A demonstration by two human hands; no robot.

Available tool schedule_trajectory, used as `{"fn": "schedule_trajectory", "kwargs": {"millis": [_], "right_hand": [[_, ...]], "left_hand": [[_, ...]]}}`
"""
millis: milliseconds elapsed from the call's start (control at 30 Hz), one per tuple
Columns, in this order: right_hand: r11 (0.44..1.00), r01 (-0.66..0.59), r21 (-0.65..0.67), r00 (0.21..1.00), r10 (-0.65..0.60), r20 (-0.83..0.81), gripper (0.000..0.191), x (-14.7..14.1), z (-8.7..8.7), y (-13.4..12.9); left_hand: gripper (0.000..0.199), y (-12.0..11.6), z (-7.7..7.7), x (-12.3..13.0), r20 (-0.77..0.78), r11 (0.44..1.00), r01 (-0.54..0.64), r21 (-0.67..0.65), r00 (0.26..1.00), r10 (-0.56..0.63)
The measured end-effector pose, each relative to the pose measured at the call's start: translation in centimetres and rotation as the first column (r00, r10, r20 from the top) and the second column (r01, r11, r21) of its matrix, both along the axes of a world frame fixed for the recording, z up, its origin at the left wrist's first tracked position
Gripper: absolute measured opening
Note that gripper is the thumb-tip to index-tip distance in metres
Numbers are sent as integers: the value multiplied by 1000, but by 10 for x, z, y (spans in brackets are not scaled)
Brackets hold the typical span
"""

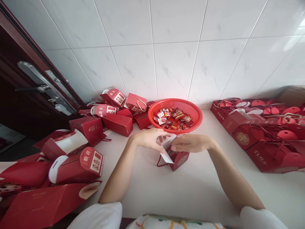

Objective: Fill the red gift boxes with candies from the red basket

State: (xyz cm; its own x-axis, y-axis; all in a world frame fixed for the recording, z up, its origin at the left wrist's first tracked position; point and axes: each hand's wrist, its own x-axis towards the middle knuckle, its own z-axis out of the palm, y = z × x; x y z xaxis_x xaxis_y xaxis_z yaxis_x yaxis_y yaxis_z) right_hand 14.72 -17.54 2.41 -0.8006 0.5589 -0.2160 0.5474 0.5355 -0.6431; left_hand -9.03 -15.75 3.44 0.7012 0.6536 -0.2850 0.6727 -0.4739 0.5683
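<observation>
A small red cardboard candy box [180, 160] stands upright on the white table in front of me, its top flaps raised and their white insides showing. A red cord handle hangs at its left side. My left hand [149, 140] is closed on the flaps at the box's left, its thumb along the near white flap. From the right, my right hand [192, 143] grips the top of the box, fingers bent over the opening. The fingertips of that hand are partly hidden, and the box's contents cannot be made out.
Behind the box, a red plastic basket [199, 122] holds several wrapped candies [177, 114]. Red boxes [92, 162], several with open flaps, are heaped at the left. Rows of closed red boxes [259, 156] stand at the right. A tiled wall [176, 70] bounds the back; a dark door [26, 86] is at far left.
</observation>
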Motion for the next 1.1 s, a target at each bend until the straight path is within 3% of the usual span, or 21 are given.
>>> {"fn": "schedule_trajectory", "kwargs": {"millis": [100,233,367,533,600,700,800,900,1000,1100], "right_hand": [[991,-62,-119,994,51,-95,43,22,2,-9],[977,64,-204,957,-118,-265,48,37,-10,-34],[951,299,-77,861,-304,-409,46,34,-32,-65],[889,458,10,765,-389,-513,39,25,-52,-91],[819,564,109,713,-416,-565,36,24,-60,-96],[661,709,246,649,-475,-594,20,22,-75,-100],[519,805,289,577,-566,-589,45,20,-89,-103],[428,856,289,510,-608,-608,59,18,-99,-108],[430,860,276,500,-594,-631,59,15,-101,-112],[514,807,291,564,-524,-638,51,11,-99,-113]], "left_hand": [[78,0,-1,-2,18,1000,-12,-22,1000,12],[80,-1,-1,-2,20,999,-12,-48,1000,13],[86,-3,3,1,-58,999,30,-38,998,-32],[86,-5,3,3,-64,990,142,16,988,-141],[80,-5,1,5,-49,993,119,21,992,-118],[66,-6,-3,11,-14,998,59,37,998,-58],[61,-6,-6,18,36,997,45,58,998,-47],[70,-8,-9,25,26,998,-31,51,999,29],[80,-13,-8,30,-62,985,-126,115,989,133],[81,-18,-6,33,-137,962,-175,209,969,206]]}}
